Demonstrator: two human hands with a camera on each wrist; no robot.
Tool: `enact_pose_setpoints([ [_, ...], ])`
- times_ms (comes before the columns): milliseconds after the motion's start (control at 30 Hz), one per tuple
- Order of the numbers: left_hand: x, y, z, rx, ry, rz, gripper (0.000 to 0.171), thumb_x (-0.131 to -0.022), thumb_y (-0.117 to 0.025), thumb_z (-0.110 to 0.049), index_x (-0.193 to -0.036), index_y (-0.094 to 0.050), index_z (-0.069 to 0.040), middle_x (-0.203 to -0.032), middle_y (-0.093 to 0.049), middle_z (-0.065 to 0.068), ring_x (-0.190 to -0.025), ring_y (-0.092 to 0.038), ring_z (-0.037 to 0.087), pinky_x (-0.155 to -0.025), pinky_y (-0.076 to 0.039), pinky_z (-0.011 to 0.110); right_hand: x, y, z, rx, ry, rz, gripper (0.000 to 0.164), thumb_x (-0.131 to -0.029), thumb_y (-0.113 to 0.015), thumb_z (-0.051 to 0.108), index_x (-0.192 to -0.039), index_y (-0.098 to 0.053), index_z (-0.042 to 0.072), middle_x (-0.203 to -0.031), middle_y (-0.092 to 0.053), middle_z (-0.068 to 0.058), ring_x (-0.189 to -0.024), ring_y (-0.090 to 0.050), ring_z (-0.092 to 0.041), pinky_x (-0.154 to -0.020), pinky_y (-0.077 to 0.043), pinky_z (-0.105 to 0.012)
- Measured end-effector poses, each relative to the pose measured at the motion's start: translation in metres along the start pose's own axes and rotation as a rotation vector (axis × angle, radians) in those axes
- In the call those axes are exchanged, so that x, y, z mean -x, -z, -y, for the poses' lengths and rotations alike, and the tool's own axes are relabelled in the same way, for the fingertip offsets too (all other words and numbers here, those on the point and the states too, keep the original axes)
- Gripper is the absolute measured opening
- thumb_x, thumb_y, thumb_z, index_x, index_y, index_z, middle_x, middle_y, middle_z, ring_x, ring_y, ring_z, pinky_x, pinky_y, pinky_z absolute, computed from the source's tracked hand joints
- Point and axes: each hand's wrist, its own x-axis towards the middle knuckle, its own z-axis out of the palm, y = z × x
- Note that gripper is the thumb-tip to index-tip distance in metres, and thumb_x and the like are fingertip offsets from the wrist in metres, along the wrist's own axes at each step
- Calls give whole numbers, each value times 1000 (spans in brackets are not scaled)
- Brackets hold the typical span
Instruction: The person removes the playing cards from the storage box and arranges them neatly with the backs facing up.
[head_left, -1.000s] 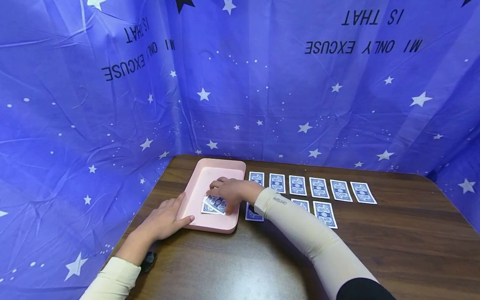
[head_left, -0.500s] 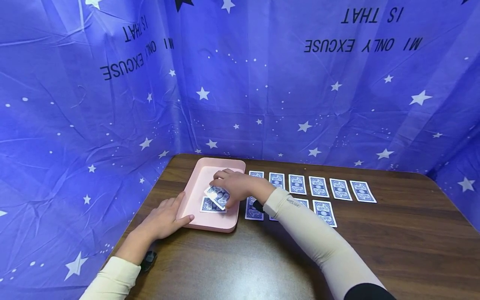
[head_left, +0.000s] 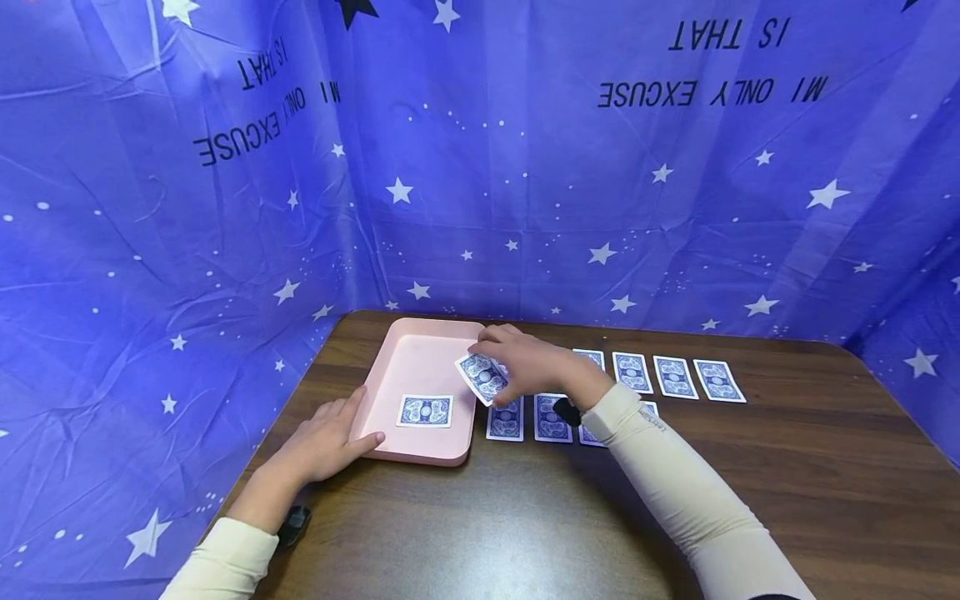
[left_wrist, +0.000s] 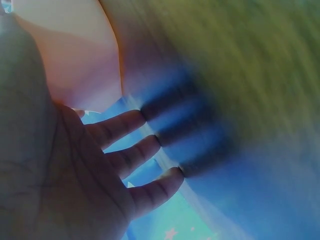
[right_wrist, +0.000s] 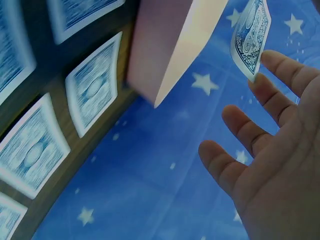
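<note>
In the head view, my right hand [head_left: 536,364] pinches a blue-backed playing card [head_left: 482,379], tilted above the right rim of the pink tray [head_left: 382,379]. The right wrist view shows that card [right_wrist: 251,40] at the fingertips, the other fingers spread. Another playing card [head_left: 424,411] lies face down in the near part of the tray. At the tray's left side rests my left hand [head_left: 322,439], its fingers stretched along the wall and the thumb over the near corner. Its straight fingers [left_wrist: 142,155] show in the left wrist view.
Face-down cards lie in two rows right of the tray, including one in the far row [head_left: 675,377] and one in the near row [head_left: 505,421]. My right arm hides some. A blue star-printed curtain [head_left: 480,167] hangs behind the wooden table [head_left: 787,467].
My right hand has lifted one card off the other in the tray and carried it right to the tray's right rim. The left hand has stayed at the tray's left side.
</note>
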Motion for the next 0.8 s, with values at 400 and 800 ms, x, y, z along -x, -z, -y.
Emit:
enact_pose_setpoints([
  [400, -1, -2, 3, 7, -29, -21, 93, -94, -54, -60, -152, -27, 7, -140, -47, 31, -127, -44, 50, -95, -40, 66, 62, 9, -37, -13, -72, -64, 88, -68, -89, 35, -144, -51, 11, -144, -43, -14, -132, -38, -31, -107, -37, -48],
  [800, 0, -1, 2, 5, -42, -27, 93, -94, -55, -59, -152, -26, 7, -139, -48, 30, -127, -45, 50, -95, -41, 65, 125, 6, -70, -19, -165, -111, 89, -68, -88, 33, -145, -49, 7, -141, -44, -18, -130, -39, -37, -104, -38, -55],
])
